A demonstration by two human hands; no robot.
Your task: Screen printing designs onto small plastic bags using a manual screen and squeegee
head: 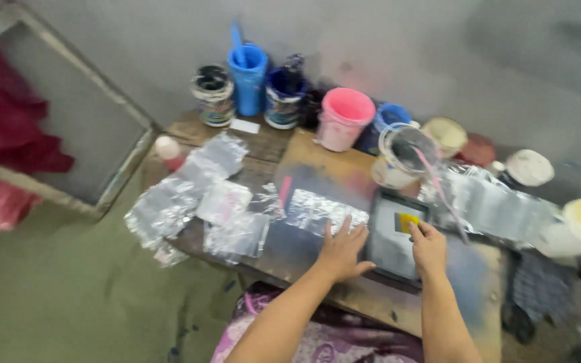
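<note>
On table point(304, 259), flat left hand point(339, 252) steadies frame point(395, 238); right hand point(428, 247) pinches yellow scraper point(406, 222).

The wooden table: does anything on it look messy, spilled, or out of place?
Yes. The table is stained with paint, and the paint pots at its back are smeared outside. A loose heap of clear plastic bags hangs over the left edge. The left hand lies flat on a bag; the right hand is on the small frame.

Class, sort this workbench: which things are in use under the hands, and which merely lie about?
In use: small framed screen, yellow scraper under right hand, silvery pouch by left hand.

Lying about: pink bucket, blue cup, loose clear pouches, large frame.
</note>
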